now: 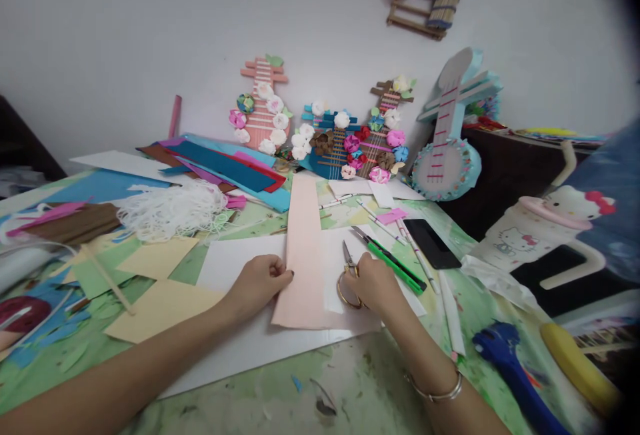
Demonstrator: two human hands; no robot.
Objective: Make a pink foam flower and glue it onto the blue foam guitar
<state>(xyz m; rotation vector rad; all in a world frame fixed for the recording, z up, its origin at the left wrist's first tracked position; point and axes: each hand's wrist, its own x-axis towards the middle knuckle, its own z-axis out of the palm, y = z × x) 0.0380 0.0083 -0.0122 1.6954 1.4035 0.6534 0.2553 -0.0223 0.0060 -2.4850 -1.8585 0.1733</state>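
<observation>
A long strip of pale pink paper point(304, 255) lies lengthwise over white sheets point(215, 348) in the middle of the table. At its left edge, the thumb and fingers of my left hand point(263, 281) are pinched together on the paper. My right hand point(373, 281), with its fingers curled, is at the gold-handled scissors point(349, 258) just right of the strip. The scissor blades point away from me, and part of the handles is hidden by my fingers. A green utility knife point(395, 265) lies beyond my right hand.
Left are white string point(173, 208), yellow paper squares point(163, 305) and coloured sheets point(220, 161). Right are a black phone point(432, 243), a blue glue gun point(515, 368), a yellow object point(575, 361) and a tumbler point(520, 231). Flower-decorated instrument models point(260, 111) stand along the wall.
</observation>
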